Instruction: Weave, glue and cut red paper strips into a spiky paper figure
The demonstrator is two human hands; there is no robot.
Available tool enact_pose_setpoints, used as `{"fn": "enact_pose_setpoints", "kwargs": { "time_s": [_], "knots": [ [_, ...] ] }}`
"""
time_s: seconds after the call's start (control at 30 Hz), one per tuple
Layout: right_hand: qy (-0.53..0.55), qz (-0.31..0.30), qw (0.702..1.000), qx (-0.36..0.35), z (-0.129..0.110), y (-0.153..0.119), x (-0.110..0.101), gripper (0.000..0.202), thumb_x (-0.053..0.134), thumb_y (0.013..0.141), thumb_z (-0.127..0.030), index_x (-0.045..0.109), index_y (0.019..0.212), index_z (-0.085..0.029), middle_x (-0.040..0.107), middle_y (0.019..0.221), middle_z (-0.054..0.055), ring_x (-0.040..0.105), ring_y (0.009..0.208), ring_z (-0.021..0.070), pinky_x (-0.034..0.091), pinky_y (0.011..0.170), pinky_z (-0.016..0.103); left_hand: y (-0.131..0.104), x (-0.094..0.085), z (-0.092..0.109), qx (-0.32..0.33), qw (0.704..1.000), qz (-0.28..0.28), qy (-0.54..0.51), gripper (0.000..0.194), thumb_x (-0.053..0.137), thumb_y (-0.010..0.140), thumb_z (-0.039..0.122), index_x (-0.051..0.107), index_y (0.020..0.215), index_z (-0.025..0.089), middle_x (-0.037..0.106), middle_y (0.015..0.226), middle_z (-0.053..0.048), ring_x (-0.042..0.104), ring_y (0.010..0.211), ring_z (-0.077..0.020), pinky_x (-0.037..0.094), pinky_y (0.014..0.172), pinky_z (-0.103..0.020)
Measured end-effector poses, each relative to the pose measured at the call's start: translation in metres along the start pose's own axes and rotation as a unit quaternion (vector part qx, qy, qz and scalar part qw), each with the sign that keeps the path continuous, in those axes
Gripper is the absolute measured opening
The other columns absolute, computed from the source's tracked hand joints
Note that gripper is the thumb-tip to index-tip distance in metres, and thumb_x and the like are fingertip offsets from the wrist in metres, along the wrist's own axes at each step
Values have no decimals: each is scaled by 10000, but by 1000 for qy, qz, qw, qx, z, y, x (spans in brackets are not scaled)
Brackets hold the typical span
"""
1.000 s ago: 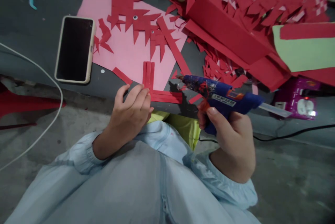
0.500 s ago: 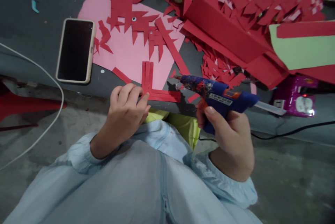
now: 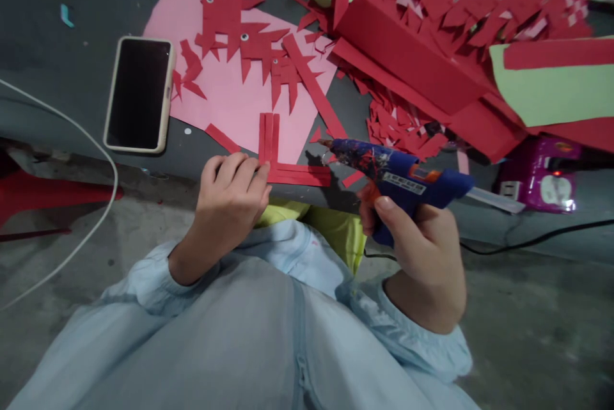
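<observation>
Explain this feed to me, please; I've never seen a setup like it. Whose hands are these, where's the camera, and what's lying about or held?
There is no machine: these are one person's bare hands, and every picture comes from a camera worn on that person's head, looking forward and down. The right hand grips a blue glue gun. The left hand has its fingers at the corner of red paper strips set in an L. On the dark table lie a phone, a pink sheet bearing red cut-outs, and more red paper.

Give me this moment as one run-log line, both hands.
left hand: touching red strips in L shape | right hand: gripping blue glue gun | table: phone, pink sheet
</observation>
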State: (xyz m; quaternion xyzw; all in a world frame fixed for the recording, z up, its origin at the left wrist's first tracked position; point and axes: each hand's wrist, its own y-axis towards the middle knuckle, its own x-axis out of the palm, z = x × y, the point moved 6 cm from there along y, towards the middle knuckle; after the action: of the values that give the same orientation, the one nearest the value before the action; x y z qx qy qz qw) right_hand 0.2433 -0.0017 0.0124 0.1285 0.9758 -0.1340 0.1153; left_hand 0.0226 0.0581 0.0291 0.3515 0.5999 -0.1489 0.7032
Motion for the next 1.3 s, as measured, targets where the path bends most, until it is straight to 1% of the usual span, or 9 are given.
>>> {"fn": "enact_pose_setpoints", "kwargs": {
  "time_s": [0.17,0.33,0.47,0.53,0.63,0.83,0.97,1.07,1.3],
  "knots": [
    [-6,10,1000,-4,-1,-1,-2,353,708,867,-458,635,656,-185,595,551,-20,531,497,100,408,477,228,2,-1,5,15,999,3,28,277,560,945,221,699,1140,83,747,1047,-134,632,1049,-301,480,908,-476],
    [-5,19,1000,5,2,-3,-4,338,713,862,-446,640,651,-192,604,555,-22,538,502,106,414,482,231,4,0,4,19,999,-8,24,272,534,957,214,695,1136,86,745,1030,-138,632,1060,-302,483,924,-485],
    [-10,27,1000,2,1,-4,-5,348,717,853,-440,641,624,-188,603,544,-14,538,496,115,414,477,239,4,-1,2,22,999,14,24,274,536,957,229,712,1114,90,752,1007,-125,644,1021,-295,496,907,-466],
    [-12,31,999,3,1,-4,-5,341,721,848,-435,642,626,-188,602,543,-13,535,492,118,409,470,241,4,0,0,17,1000,13,7,293,534,955,227,710,1143,88,751,1021,-142,644,1024,-302,496,905,-482],
    [-1,32,999,3,2,-5,-6,322,721,852,-429,643,649,-191,610,558,-14,538,497,119,407,467,239,3,2,0,9,1000,-2,-22,324,541,941,212,700,1191,81,744,1057,-171,638,1053,-321,491,913,-519],
    [0,19,1000,-25,-1,-5,-6,361,691,890,-402,616,605,-193,583,547,-22,524,513,104,404,497,233,5,0,5,28,999,11,38,297,533,944,203,714,1129,56,746,1016,-149,642,1004,-307,505,888,-476],
    [20,13,999,-26,-2,-5,-6,354,680,903,-408,611,626,-199,581,560,-21,524,527,113,413,506,246,3,3,3,21,1000,4,20,314,523,945,203,709,1158,66,737,1042,-167,630,1028,-310,494,890,-487],
    [43,21,999,-23,0,-7,-6,283,691,893,-408,651,699,-206,584,563,-22,521,515,128,407,493,264,1,4,1,16,1000,10,5,334,513,940,194,706,1183,71,735,1052,-179,626,1033,-315,494,878,-500],
    [127,83,988,-9,3,-10,-8,109,675,850,-327,699,816,-226,597,573,-20,510,478,148,378,441,285,2,1,3,22,999,34,27,273,534,937,187,722,1103,79,747,1000,-145,644,982,-289,505,845,-454]
  ]
}}
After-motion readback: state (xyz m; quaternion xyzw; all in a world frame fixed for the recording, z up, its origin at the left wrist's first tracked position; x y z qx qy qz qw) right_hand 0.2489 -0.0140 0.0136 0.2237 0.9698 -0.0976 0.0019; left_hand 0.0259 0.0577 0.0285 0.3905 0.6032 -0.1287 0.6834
